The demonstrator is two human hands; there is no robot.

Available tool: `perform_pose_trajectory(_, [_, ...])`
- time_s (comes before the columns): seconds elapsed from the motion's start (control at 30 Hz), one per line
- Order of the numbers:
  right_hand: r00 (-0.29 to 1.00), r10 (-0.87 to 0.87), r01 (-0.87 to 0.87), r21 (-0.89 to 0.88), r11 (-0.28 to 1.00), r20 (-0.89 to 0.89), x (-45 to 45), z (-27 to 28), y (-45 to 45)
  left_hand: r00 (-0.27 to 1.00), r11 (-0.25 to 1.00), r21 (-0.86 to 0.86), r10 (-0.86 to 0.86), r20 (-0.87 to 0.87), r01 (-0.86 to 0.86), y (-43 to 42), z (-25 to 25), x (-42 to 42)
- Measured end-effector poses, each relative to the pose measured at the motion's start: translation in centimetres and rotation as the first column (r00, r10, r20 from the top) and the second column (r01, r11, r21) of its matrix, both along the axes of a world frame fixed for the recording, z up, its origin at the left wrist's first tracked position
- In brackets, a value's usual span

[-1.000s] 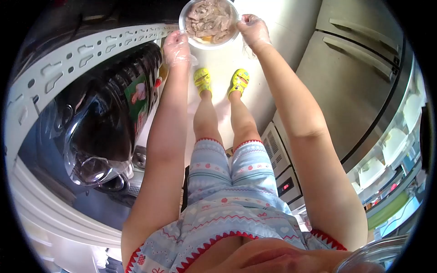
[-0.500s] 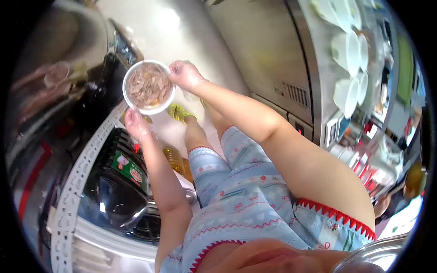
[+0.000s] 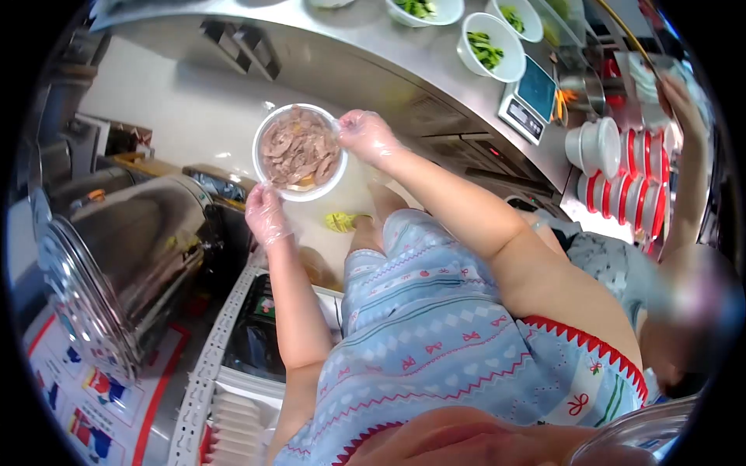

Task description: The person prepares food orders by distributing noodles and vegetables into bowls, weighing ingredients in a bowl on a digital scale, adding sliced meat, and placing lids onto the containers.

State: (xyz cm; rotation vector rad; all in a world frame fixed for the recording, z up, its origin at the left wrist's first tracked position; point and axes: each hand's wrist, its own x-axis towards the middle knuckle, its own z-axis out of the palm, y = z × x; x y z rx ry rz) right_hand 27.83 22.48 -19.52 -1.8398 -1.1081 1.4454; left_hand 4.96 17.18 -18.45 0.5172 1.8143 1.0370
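A round white bowl [image 3: 259,133] filled with sliced meat [image 3: 299,147] is held out in front of me above the floor. My left hand [image 3: 266,215], in a clear plastic glove, grips its near left rim. On the opposite side, my right hand [image 3: 367,137], gloved the same way, pinches the right rim. Some yellowish pieces show beneath the meat at the near edge. The bowl is roughly level and touches nothing but my hands.
Along the steel counter [image 3: 350,39] stand white bowls of chopped greens [image 3: 491,56], a digital scale [image 3: 527,97] and stacked red-and-white tubs [image 3: 622,186]. Another person's arm [image 3: 688,163] reaches in at right. Left are a large steel pot [image 3: 144,241] and a perforated shelf rail [image 3: 206,373].
My body and view have turned toward the counter, bringing the bowls of greens and another person into sight. Both hands keep their grip on the bowl of meat.
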Motion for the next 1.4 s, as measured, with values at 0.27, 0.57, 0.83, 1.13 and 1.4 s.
perform_pose_trajectory(0.27, [0.965,-0.212,0.216,-0.006,0.976,0.155,10.2,4.2,-0.6,0.964,0.963,-0.029,-0.266,0.025,0.266,5.5,2.4,9.5])
perform_pose_trajectory(0.57, [0.918,-0.364,0.375,-0.048,0.926,0.156,17.5,6.4,-1.5,0.915,0.918,0.017,-0.396,0.079,0.396,8.7,4.0,17.9])
perform_pose_trajectory(0.83, [0.862,-0.5,0.504,-0.036,0.863,0.087,22.8,4.9,-1.3,0.873,0.875,-0.015,-0.482,0.079,0.484,11.0,3.0,24.2])
perform_pose_trajectory(1.13, [0.835,-0.545,0.547,-0.005,0.837,0.07,26.0,2.3,-0.1,0.848,0.855,0.001,-0.515,0.122,0.519,13.2,1.9,27.3])
perform_pose_trajectory(1.4, [0.639,-0.699,0.65,-0.26,0.714,-0.32,27.7,4.1,1.0,0.862,0.882,0.019,-0.464,0.204,0.471,13.6,2.3,28.2])
